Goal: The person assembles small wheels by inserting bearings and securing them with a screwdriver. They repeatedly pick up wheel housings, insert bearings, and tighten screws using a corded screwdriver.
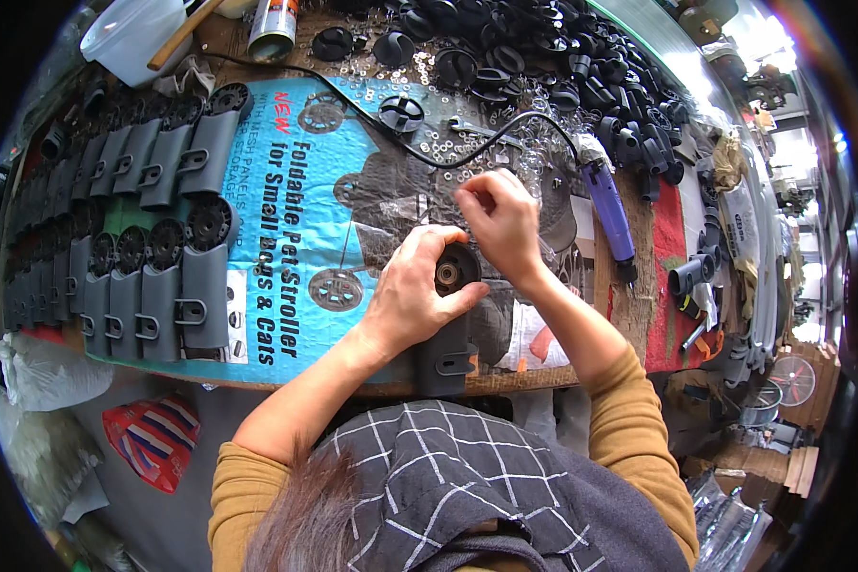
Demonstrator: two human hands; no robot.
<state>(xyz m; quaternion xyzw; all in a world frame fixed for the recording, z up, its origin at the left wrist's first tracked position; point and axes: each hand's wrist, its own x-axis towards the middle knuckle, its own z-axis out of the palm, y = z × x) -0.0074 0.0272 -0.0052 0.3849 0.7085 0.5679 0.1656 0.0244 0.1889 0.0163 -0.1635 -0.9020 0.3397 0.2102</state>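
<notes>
My left hand (412,291) is wrapped round a dark grey plastic part (445,357), its thumb and fingers about the round end. That end has a round socket with a metal ring at its centre, and the slotted lower end points toward me at the table's front edge. Just above and to the right, my right hand (501,227) is closed, with thumb and fingertips pinched together. Whatever it may hold is too small or hidden to make out. Beyond the hands, small pale rings (448,151) lie scattered around an open-ended wrench (486,132).
Rows of similar grey plastic parts (202,286) cover the table's left side. A purple electric screwdriver (607,210) on a black cable lies at right. Black caps and fittings (505,48) are heaped at the back. A clear tub (129,38) and a can (274,29) stand far left.
</notes>
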